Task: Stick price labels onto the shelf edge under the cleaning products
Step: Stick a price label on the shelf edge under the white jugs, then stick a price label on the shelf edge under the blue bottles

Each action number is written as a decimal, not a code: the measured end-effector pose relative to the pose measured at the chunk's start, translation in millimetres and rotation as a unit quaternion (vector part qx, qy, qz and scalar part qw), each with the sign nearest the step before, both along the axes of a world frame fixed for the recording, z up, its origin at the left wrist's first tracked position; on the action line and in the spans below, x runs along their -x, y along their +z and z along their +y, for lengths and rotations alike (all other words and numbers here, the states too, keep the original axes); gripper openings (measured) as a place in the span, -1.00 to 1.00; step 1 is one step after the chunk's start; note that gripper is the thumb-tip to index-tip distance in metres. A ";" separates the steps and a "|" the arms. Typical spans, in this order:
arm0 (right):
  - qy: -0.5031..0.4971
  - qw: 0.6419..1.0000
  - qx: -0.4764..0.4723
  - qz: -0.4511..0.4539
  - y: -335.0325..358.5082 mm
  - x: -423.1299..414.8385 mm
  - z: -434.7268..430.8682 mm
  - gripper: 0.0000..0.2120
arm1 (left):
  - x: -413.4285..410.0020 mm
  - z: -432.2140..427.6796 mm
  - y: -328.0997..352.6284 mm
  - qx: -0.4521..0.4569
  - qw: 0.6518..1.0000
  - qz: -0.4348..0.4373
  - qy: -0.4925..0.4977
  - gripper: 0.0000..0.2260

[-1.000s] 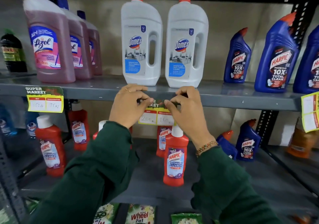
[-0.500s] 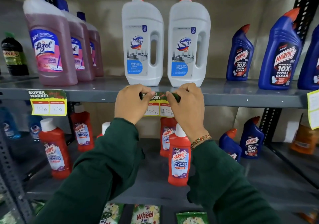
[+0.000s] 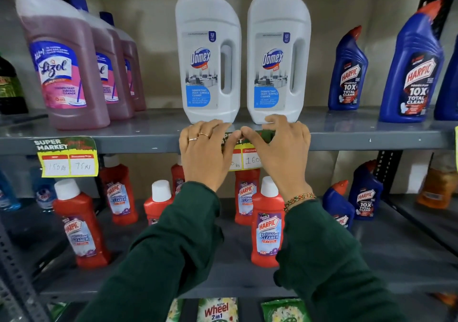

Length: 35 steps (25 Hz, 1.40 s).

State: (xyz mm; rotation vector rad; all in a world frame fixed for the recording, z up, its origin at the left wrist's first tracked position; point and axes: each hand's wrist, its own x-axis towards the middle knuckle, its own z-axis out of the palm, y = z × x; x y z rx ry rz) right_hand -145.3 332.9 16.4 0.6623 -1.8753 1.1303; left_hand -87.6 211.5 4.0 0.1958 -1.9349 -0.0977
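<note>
A yellow and green price label (image 3: 250,159) lies against the grey shelf edge (image 3: 371,142), right below two white Domex bottles (image 3: 208,56). My left hand (image 3: 205,153) covers its left part and my right hand (image 3: 280,153) its right part. Both thumbs meet on the label's green top strip, and the fingers reach over the shelf lip. Only the label's middle, with a handwritten price, shows between the hands. A second price label (image 3: 67,158) is stuck on the edge further left, under the pink Lizol bottles (image 3: 62,69).
Blue Harpic bottles (image 3: 411,73) stand at the right of the same shelf. Red Harpic bathroom cleaner bottles (image 3: 266,225) fill the shelf below, close under my wrists. Another yellow label (image 3: 456,148) peeks in at the right border. Detergent packs (image 3: 218,309) lie at the bottom.
The label has gone up from hanging below the edge to lying on it. Both hands rose with it and their fingers now spread over the shelf lip.
</note>
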 end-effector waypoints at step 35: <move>-0.163 0.977 0.082 -0.114 -8.2 128.0 310.2 -0.55 | 153.8 288.7 1.1 0.103 0.991 -0.067 -0.044 -0.65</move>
